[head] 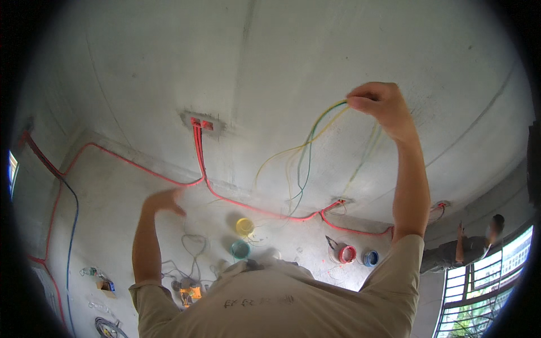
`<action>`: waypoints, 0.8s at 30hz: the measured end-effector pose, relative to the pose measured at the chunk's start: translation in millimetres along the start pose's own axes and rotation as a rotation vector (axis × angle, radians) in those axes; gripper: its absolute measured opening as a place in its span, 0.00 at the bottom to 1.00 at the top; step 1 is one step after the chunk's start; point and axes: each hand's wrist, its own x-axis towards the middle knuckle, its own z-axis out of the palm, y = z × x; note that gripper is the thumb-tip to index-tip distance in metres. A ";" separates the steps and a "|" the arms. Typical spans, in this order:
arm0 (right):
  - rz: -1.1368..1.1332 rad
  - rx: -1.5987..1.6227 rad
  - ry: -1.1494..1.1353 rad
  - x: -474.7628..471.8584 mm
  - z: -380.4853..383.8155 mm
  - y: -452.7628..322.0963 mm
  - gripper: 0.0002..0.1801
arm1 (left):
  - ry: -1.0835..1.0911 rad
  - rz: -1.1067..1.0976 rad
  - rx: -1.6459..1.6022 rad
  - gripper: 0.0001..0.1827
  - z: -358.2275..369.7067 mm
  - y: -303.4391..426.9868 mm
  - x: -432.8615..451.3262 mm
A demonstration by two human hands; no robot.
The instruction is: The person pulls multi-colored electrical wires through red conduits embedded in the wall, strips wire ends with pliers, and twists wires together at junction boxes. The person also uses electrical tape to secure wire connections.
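Note:
My right hand (377, 103) is raised in front of the grey wall, its fingertips pinched on thin yellow and green electrical wires (315, 126). The wires arc away to the left and hang in loose loops toward the floor. More yellow-green strands (364, 158) run from behind that hand down to a wall box (339, 201) low on the wall. My left hand (169, 202), blurred, is held out lower at the left with thumb and fingers apart and nothing in it. Below stand a yellow wire spool (245, 227) and a green wire spool (240, 249).
Red conduit (253, 208) runs along the wall's foot and rises to a red double box (201, 123). Red (347, 254) and blue (370, 257) spools sit at right. Yellow power tools (190, 293) and a grey cable lie lower left. Another person (469, 249) is near the barred window (486, 283).

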 end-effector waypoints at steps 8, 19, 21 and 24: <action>0.002 0.184 -0.429 3.6 102.0 -48.1 0.14 | 0.245 0.445 -0.670 0.27 -37.2 328.8 70.9; 0.254 -0.207 -0.005 -76.1 -2.9 111.7 0.08 | 0.466 -0.055 0.112 0.10 -77.8 204.9 30.6; 0.251 -0.320 0.125 -90.6 -17.7 143.5 0.07 | 0.641 -0.073 0.514 0.06 -87.9 150.5 34.1; 0.329 -0.400 0.291 -115.8 -50.5 201.9 0.06 | 0.787 -0.116 0.402 0.16 -147.5 71.1 7.5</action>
